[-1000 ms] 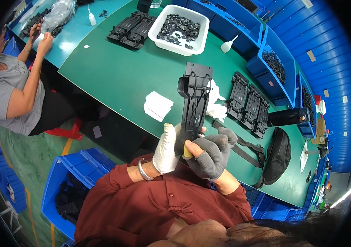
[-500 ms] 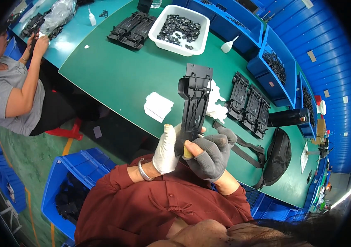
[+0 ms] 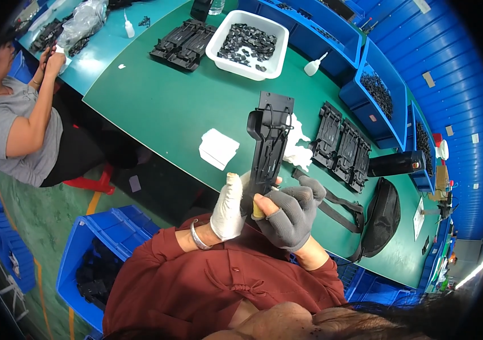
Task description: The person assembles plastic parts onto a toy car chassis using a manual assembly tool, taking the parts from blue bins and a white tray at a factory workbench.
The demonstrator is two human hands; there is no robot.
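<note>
A long black plastic tray-like part [image 3: 268, 147] stands tilted up between my two hands, its far end over the green table. My left hand [image 3: 229, 211], in a white glove, is closed round its lower left side, thumb pointing up. In a grey glove with bare fingertips, my right hand [image 3: 288, 214] grips the lower end, a yellow wrap on the thumb. The fingers behind the part are hidden. Left of it lies a stack of white paper [image 3: 218, 149]; to its right is a crumpled white cloth [image 3: 297, 144].
Similar black parts [image 3: 342, 146] lie at right, others [image 3: 183, 44] at far left. A white tub [image 3: 212, 52] holds small black pieces. Blue bins [image 3: 350, 90] line the far edge. A black bottle [image 3: 397, 164], waist bag [image 3: 378, 221] and squeeze bottle [image 3: 312, 66] stand about. A co-worker [image 3: 23, 122] sits left.
Both hands keep their hold on the black part, which has barely shifted. The whole view has moved slightly.
</note>
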